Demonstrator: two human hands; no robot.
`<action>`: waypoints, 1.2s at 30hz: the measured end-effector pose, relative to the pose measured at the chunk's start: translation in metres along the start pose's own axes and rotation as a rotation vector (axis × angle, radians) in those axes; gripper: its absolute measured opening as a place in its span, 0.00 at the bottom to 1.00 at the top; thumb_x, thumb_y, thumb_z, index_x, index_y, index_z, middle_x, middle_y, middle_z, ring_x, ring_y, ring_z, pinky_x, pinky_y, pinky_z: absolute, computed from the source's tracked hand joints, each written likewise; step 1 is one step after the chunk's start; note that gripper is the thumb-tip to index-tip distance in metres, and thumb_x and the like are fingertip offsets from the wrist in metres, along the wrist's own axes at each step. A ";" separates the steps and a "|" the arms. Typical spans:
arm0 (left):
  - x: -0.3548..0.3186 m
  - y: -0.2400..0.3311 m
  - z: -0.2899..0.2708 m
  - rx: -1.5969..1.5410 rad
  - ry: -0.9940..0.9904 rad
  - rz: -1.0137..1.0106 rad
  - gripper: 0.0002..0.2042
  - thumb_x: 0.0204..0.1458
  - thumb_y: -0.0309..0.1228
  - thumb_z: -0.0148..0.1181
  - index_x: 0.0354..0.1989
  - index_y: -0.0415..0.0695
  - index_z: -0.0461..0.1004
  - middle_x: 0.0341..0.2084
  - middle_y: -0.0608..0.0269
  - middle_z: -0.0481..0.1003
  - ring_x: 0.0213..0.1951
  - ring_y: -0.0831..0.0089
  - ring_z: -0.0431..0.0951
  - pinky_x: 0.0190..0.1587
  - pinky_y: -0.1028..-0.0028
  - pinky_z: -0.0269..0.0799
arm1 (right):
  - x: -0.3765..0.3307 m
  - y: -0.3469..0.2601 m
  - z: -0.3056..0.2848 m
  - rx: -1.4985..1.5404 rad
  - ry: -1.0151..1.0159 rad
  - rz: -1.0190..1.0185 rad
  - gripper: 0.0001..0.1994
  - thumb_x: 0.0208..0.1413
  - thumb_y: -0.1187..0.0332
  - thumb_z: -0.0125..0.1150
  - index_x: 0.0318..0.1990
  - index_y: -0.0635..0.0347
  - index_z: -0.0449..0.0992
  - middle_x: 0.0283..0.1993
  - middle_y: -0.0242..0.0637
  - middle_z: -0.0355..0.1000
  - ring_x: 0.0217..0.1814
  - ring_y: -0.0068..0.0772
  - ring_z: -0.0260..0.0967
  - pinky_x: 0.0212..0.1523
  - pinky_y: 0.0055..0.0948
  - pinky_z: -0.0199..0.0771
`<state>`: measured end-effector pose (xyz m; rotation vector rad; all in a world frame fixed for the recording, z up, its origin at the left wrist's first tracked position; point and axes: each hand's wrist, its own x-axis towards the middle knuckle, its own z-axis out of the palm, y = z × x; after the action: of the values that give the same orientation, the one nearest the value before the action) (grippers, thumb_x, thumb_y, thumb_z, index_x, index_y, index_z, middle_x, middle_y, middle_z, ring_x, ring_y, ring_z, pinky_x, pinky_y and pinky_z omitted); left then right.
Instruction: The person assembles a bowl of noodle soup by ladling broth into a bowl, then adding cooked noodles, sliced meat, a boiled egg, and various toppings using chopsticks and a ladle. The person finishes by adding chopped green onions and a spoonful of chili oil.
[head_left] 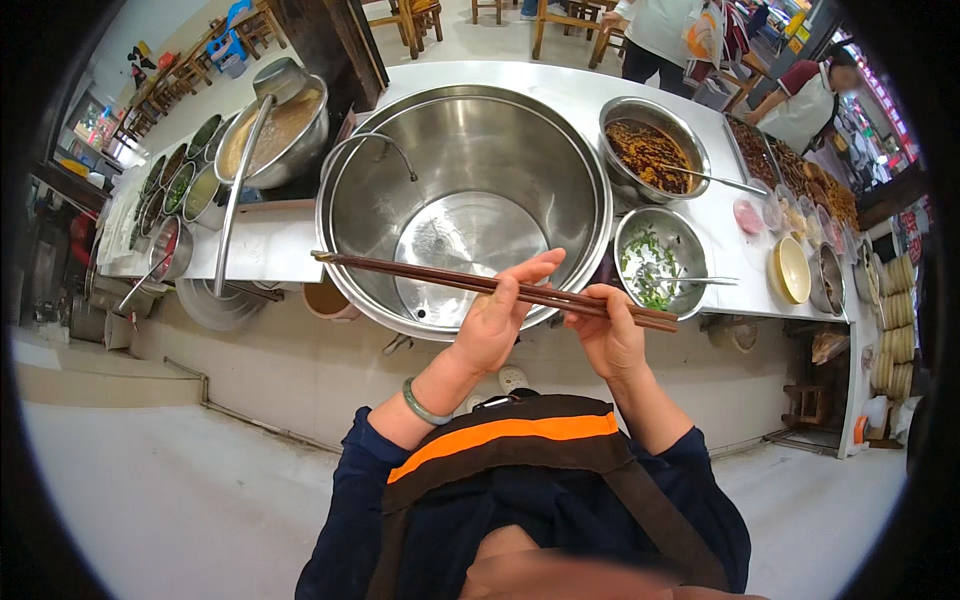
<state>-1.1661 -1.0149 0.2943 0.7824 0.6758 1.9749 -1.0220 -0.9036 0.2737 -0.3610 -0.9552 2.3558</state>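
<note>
Partly hidden by the hands, slim, dark brown chopsticks [410,267] slant above the near side of a wide, shiny steel pot [460,140]. The right hand [607,335] pinches their right part; the left hand [492,318] extends straight fingers, its grip hard to tell. Right of the pot, the far steel bowl [645,108] holds dark, oily sauce [648,150], the nearer one chopped greens [648,265].
</note>
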 end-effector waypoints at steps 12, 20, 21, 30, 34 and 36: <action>0.017 0.206 -0.185 2.260 0.621 0.705 0.19 0.37 0.29 0.63 0.42 0.41 0.71 0.37 0.53 0.73 0.40 0.55 0.72 0.44 0.62 0.67 | -0.004 -0.088 -0.097 0.054 0.180 -0.221 0.18 0.63 0.54 0.44 0.47 0.58 0.72 0.39 0.35 0.72 0.37 0.29 0.67 0.40 0.28 0.69; -0.036 0.299 -0.366 2.346 1.398 -0.418 0.38 0.38 0.45 0.69 0.58 0.45 0.59 0.50 0.52 0.67 0.53 0.53 0.67 0.51 0.58 0.66 | -0.006 -0.075 -0.069 -0.057 0.333 -0.238 0.17 0.63 0.55 0.45 0.45 0.57 0.73 0.40 0.36 0.74 0.38 0.28 0.70 0.39 0.26 0.72; -0.035 0.302 -0.384 2.285 1.411 -0.477 0.37 0.38 0.45 0.69 0.57 0.47 0.60 0.49 0.53 0.69 0.50 0.54 0.71 0.48 0.57 0.69 | -0.013 -0.074 -0.064 -0.070 0.364 -0.243 0.17 0.63 0.55 0.45 0.45 0.57 0.73 0.40 0.36 0.74 0.38 0.28 0.70 0.39 0.26 0.72; -0.050 0.299 -0.428 2.267 1.170 -0.354 0.15 0.53 0.43 0.53 0.41 0.45 0.70 0.36 0.46 0.75 0.40 0.45 0.73 0.39 0.53 0.68 | -0.039 -0.079 -0.060 -0.023 0.524 -0.376 0.12 0.62 0.57 0.48 0.40 0.54 0.73 0.36 0.36 0.74 0.36 0.30 0.71 0.36 0.30 0.73; -0.062 0.294 -0.407 2.047 0.988 -0.131 0.19 0.53 0.43 0.54 0.36 0.35 0.70 0.32 0.40 0.73 0.36 0.44 0.72 0.39 0.56 0.66 | -0.053 -0.114 -0.078 0.008 0.536 -0.514 0.15 0.62 0.53 0.47 0.39 0.53 0.74 0.35 0.34 0.74 0.37 0.29 0.71 0.37 0.28 0.74; -0.065 0.281 -0.382 1.846 0.996 -0.126 0.17 0.54 0.40 0.55 0.30 0.36 0.66 0.20 0.55 0.67 0.22 0.63 0.68 0.28 0.66 0.65 | -0.064 -0.143 -0.098 -0.010 0.595 -0.641 0.15 0.61 0.52 0.48 0.39 0.53 0.74 0.35 0.33 0.74 0.38 0.30 0.71 0.39 0.27 0.73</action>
<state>-1.5708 -1.2613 0.2277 0.5048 3.1361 0.9835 -0.8698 -0.8041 0.3067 -0.6097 -0.6582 1.5302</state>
